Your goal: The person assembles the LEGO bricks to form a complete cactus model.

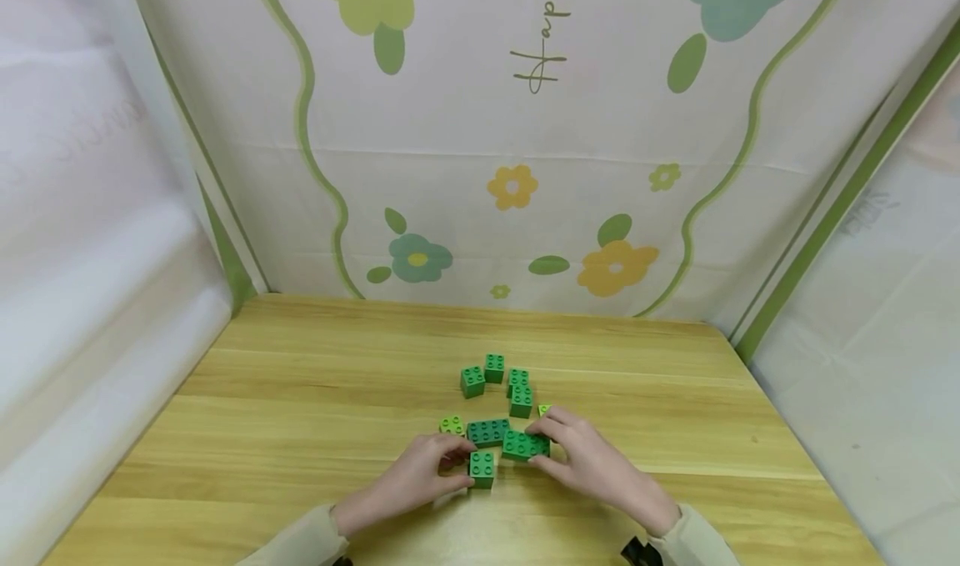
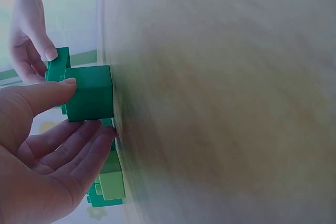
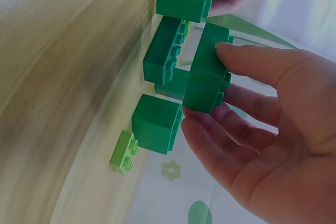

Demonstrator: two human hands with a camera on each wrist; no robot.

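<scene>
My left hand [image 1: 422,473] pinches a square green toy brick [image 1: 482,471] at its left side, studs up. In the left wrist view the thumb lies on one edge of this brick [image 2: 90,94], with the fingers along its opposite side. A longer green brick [image 1: 519,444] is gripped by my right hand [image 1: 588,459], thumb on the near side and fingers on the far side. In the right wrist view this brick [image 3: 203,72] stands off the wooden surface. Between and just beyond the hands lies a darker green long brick [image 1: 487,433].
Several square green bricks stand farther back, among them one at the left [image 1: 472,382] and one at the rear [image 1: 494,368]. A lime brick [image 1: 452,425] sits beyond my left hand, another lime brick [image 1: 545,410] beside my right fingers. Flower-printed cloth [image 1: 450,149] encloses the wooden table [image 1: 300,366].
</scene>
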